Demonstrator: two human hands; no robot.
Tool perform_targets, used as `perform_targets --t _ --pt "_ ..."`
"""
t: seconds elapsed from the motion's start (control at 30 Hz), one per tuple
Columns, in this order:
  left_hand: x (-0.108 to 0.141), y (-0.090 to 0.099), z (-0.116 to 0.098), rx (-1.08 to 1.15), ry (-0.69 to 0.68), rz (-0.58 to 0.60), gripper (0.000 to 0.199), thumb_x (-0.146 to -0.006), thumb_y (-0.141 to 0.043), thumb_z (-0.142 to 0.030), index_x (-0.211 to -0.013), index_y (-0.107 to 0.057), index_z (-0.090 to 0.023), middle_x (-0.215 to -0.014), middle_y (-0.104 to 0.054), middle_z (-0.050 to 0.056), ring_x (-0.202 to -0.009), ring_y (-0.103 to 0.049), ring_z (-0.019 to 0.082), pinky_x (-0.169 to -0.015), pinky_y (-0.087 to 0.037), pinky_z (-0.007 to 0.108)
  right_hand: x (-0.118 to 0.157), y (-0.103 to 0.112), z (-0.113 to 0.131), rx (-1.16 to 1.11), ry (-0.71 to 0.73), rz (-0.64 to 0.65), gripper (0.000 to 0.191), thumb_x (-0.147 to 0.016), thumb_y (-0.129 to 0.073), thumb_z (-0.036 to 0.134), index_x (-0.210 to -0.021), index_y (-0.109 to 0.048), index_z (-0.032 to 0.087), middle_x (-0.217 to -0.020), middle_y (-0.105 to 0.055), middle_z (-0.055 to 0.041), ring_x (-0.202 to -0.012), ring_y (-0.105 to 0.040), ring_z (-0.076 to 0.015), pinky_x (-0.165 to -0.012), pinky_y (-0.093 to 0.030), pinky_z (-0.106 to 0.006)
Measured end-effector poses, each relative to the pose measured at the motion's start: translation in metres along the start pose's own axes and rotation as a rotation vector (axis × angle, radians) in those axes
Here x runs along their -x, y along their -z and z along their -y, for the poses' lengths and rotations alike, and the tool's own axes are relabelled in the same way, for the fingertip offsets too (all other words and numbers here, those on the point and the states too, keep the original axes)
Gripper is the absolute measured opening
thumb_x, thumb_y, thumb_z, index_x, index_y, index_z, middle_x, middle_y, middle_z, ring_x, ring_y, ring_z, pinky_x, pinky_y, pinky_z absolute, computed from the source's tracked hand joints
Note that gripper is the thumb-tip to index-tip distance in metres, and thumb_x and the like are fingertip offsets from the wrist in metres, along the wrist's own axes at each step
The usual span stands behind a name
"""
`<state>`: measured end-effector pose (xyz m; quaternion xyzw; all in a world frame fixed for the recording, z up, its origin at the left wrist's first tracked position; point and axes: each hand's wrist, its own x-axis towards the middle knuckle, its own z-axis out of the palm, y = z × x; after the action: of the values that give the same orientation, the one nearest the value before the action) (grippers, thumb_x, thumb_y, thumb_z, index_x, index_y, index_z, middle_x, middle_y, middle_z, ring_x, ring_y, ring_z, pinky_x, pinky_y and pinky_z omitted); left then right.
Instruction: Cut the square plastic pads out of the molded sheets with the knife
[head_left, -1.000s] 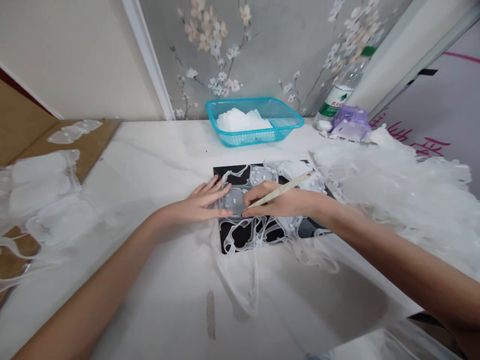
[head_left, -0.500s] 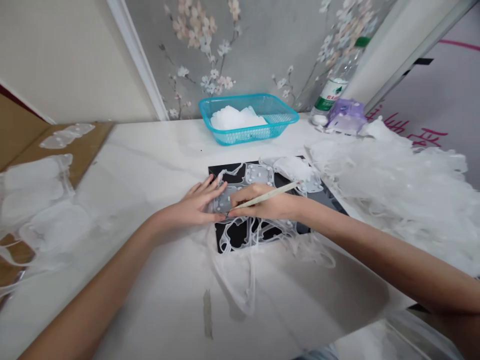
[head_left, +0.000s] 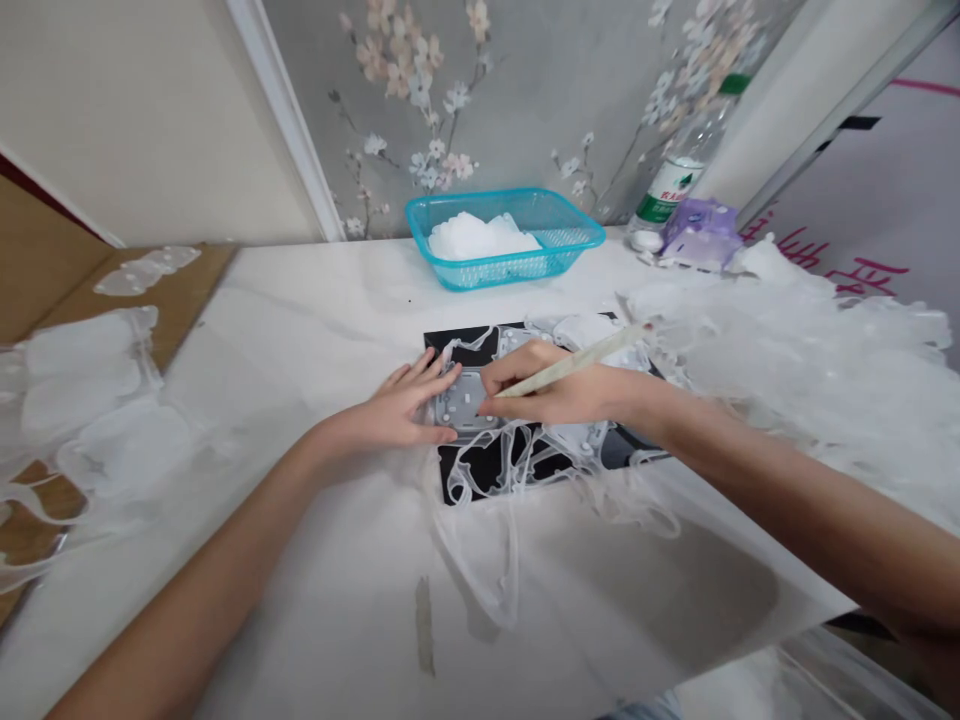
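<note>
Left hand: the left hand (head_left: pixel 401 412) lies flat, palm down, at the left side of the black mat; its fingers are spread apart, with the thumb and pointing finger on the edge of the clear plastic piece
Right hand: the right hand (head_left: pixel 551 385) has its fingers closed around a pen-shaped tool (head_left: pixel 577 362), held the way you hold a pencil
Pen-shaped tool: pale and thin; it leans, with its back end up to the right and its tip down by the right part of the clear piece; I cannot tell if the tip touches
Clear plastic piece: the clear plastic piece (head_left: pixel 465 398) lies flat on the mat between the two hands; it has little bumps on it
Black mat: the black mat (head_left: pixel 486 462) lies on the white worktop (head_left: pixel 300 330); thin clear strips (head_left: pixel 514 570) curl over it and hang past its near edge
Blue basket: the blue basket (head_left: pixel 574 238) sits behind the mat, by the flowery wall (head_left: pixel 517 100); white stuff (head_left: pixel 476 237) is inside
Right side: a big heap of see-through pieces (head_left: pixel 795 370); behind it stand a bottle (head_left: pixel 671 190) with a green cap and a purple packet (head_left: pixel 701 235)
Left side: more cloudy pieces (head_left: pixel 82 370) lie on brown cardboard (head_left: pixel 176 310)
</note>
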<state>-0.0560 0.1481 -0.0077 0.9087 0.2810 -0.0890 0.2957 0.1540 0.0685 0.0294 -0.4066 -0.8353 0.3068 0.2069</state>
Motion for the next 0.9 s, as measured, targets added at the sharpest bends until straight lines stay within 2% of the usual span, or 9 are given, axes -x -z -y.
perform_targets --t 0.1,0.33,0.6,0.8,0.9 --pt "0.0 0.0 0.0 0.007 -0.003 -0.003 0.09 -0.076 -0.048 -0.065 -0.147 -0.014 -0.021 -0.153 0.01 0.007 -0.14 0.015 0.026 -0.113 0.0 0.046 -0.005 -0.011 0.0 -0.025 0.042 -0.091 0.029 -0.085 -0.053 0.024 -0.06 -0.041 0.016 -0.053 -0.035 0.0075 -0.049 -0.03 -0.0036 -0.049 -0.024 -0.019" --pt "0.002 0.001 -0.003 0.013 0.0 -0.006 0.089 -0.077 -0.049 -0.063 -0.147 -0.011 -0.022 -0.153 0.01 0.006 -0.141 0.014 0.024 -0.114 0.001 0.044 -0.008 -0.026 -0.003 0.028 0.047 -0.033 0.027 -0.086 -0.052 0.019 -0.061 -0.041 0.016 -0.054 -0.034 0.0071 -0.05 -0.031 -0.0045 -0.051 -0.024 -0.022" --pt "0.001 0.0 -0.001 0.02 -0.012 -0.02 0.088 -0.078 -0.051 -0.06 -0.147 -0.011 -0.023 -0.153 0.007 0.006 -0.141 0.012 0.025 -0.114 -0.001 0.046 -0.01 -0.025 -0.002 0.048 0.017 0.044 0.026 -0.087 -0.049 0.019 -0.064 -0.038 0.017 -0.059 -0.037 0.0054 -0.055 -0.033 -0.0067 -0.054 -0.024 -0.023" --pt "0.001 0.001 -0.001 0.021 0.004 -0.031 0.088 -0.076 -0.05 -0.063 -0.146 -0.015 -0.024 -0.154 0.004 0.006 -0.141 0.01 0.025 -0.113 -0.002 0.046 -0.014 -0.013 0.005 0.068 0.068 0.181 0.025 -0.088 -0.045 0.015 -0.065 -0.038 0.017 -0.058 -0.036 0.0057 -0.054 -0.031 -0.0067 -0.054 -0.023 -0.023" --pt "0.002 0.002 -0.004 0.022 -0.002 -0.027 0.089 -0.076 -0.051 -0.062 -0.147 -0.014 -0.023 -0.153 0.005 0.007 -0.141 0.01 0.026 -0.113 -0.004 0.048 -0.013 -0.006 0.005 0.114 0.034 0.225 0.027 -0.087 -0.048 0.016 -0.063 -0.036 0.017 -0.055 -0.034 0.0066 -0.052 -0.029 -0.0061 -0.053 -0.021 -0.023"
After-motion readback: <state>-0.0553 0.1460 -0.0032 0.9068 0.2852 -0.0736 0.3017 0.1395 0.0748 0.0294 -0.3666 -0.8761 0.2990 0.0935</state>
